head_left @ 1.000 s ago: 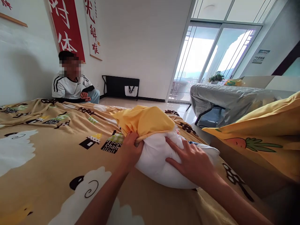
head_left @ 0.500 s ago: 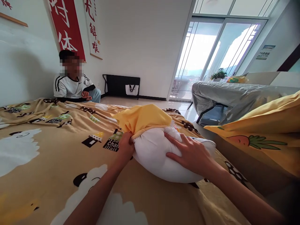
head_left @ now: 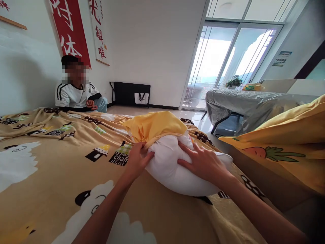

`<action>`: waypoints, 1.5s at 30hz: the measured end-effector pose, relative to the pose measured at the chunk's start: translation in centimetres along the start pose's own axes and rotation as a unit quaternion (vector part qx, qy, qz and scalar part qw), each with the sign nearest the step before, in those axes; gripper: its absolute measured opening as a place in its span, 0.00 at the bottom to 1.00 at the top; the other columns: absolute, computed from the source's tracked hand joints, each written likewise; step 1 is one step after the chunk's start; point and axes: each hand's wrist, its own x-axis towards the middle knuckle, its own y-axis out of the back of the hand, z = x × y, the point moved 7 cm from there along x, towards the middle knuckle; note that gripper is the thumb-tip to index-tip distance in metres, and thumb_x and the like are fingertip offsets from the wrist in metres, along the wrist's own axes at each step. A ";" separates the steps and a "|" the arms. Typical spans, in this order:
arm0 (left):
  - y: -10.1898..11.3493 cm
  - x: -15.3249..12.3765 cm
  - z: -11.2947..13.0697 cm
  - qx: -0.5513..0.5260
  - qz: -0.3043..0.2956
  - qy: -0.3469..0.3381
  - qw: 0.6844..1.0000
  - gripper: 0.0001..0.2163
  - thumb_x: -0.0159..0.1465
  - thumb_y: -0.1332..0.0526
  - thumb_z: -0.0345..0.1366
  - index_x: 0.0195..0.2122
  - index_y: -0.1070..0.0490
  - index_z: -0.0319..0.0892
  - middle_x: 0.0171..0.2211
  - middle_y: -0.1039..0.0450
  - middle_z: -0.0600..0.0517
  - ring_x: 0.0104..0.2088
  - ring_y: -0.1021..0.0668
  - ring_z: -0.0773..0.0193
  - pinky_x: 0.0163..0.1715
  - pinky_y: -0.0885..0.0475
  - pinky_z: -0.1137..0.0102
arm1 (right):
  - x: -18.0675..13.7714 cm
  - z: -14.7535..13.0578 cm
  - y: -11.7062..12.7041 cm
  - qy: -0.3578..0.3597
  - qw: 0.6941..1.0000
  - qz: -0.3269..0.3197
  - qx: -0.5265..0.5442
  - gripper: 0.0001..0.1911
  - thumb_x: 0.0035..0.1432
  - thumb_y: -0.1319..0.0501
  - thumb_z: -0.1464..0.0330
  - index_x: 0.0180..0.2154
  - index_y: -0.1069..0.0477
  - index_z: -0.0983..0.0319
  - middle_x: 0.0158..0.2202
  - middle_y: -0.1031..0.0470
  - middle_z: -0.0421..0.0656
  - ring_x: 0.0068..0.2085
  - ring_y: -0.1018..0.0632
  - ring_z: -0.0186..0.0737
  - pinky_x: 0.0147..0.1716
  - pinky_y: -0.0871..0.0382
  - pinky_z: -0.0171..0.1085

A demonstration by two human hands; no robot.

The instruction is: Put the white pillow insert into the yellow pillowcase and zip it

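Observation:
A white pillow (head_left: 166,169) lies on the patterned blanket, its far end inside a yellow pillowcase (head_left: 162,123). At the left of the case's opening, my left hand (head_left: 139,159) is closed on the bunched yellow edge, its thumb against the pillow. My right hand (head_left: 203,162) grips the pillow's top right side, thumb and index finger apart and pressed into the white fabric. Some of its other fingers are partly hidden. The pillow's right corner sticks out past this hand.
The tan blanket (head_left: 58,166) carries sheep prints. A yellow cloth with a carrot print (head_left: 266,152) hangs at right. Behind it stands a table under a plastic cover (head_left: 228,98). A person (head_left: 76,91) sits beyond the far left edge, near a black folded panel (head_left: 124,93).
My left thumb has come over onto the pillow beside the case's edge. My right fingertips press further into the pillow's fold. The view has shifted slightly.

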 end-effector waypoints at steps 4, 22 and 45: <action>-0.6 0.2 0.4 0.116 0.070 -0.032 0.990 0.03 0.55 0.41 0.32 0.30 0.36 0.41 0.32 0.31 0.51 0.34 0.29 0.60 0.34 0.36 0.68 | -0.4 -0.9 0.4 0.009 1.000 0.015 -0.009 0.34 0.62 0.58 0.45 0.65 0.52 0.49 0.55 0.33 0.58 0.41 0.23 0.56 0.35 0.32 0.46; -0.5 -2.5 4.3 0.280 0.086 -0.207 0.934 0.10 0.61 0.42 0.30 0.23 0.39 0.42 0.24 0.35 0.54 0.30 0.30 0.63 0.33 0.40 0.67 | 0.9 -5.1 1.7 0.080 0.996 0.021 0.019 0.35 0.59 0.53 0.45 0.64 0.50 0.49 0.48 0.31 0.55 0.40 0.25 0.53 0.34 0.35 0.42; 2.2 -3.6 0.7 0.105 -0.062 0.061 0.991 0.05 0.62 0.47 0.32 0.32 0.33 0.40 0.32 0.30 0.48 0.36 0.27 0.58 0.38 0.32 0.65 | -0.1 -12.9 4.5 0.258 0.959 0.082 0.084 0.27 0.53 0.39 0.50 0.51 0.33 0.54 0.43 0.32 0.49 0.40 0.29 0.49 0.36 0.37 0.43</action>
